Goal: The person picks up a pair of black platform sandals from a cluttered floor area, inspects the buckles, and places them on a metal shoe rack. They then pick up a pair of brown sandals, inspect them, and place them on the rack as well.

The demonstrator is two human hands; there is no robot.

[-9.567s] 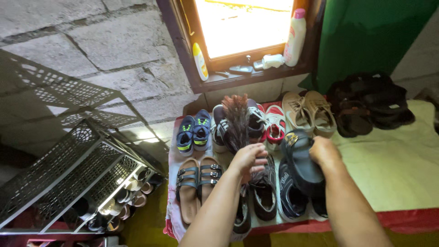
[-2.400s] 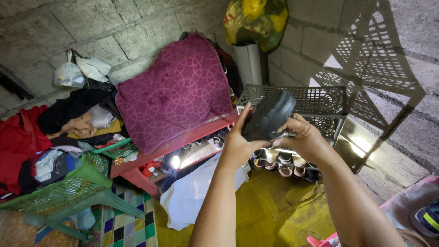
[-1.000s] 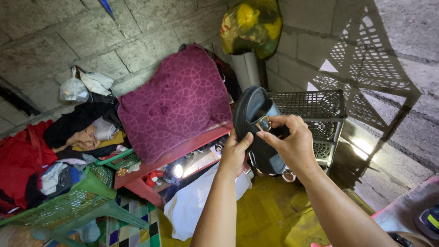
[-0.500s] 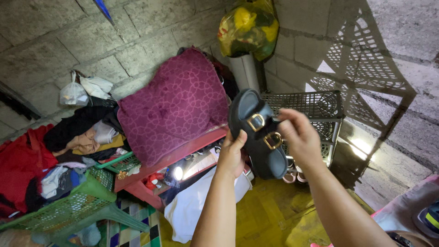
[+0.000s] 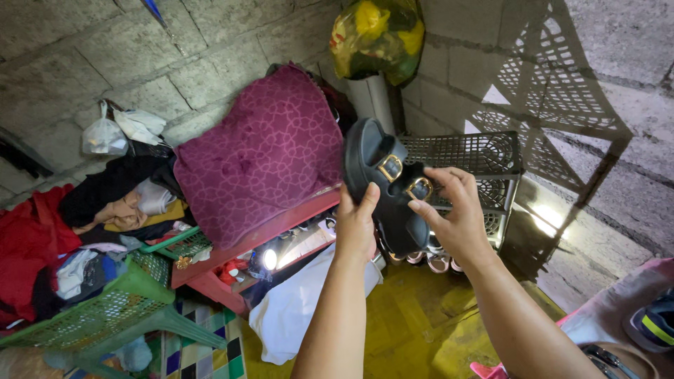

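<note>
- Black sandal [image 5: 385,184] with two golden buckles is held up in the air between both hands, its toe end pointing up and its heel end hanging down.
- Left hand [image 5: 357,223] presses on the sandal from the side, with the thumb against the sole edge and the fingers closed around it.
- Right hand [image 5: 453,217] grips the other side; its fingertips [image 5: 415,208] touch the strap just beside the lower buckle.
- Just behind the right hand stands a grey plastic shoe rack [image 5: 477,158], and small pale shoes [image 5: 435,261] sit below that hand.
- Beyond the left hand a purple patterned cloth [image 5: 263,154] lies over a red shelf [image 5: 232,263].
- Above the sandal hangs a yellow and green bag [image 5: 379,35] against the block wall.
- Far from the left hand, a green basket [image 5: 105,316] holds mixed clothes.
</note>
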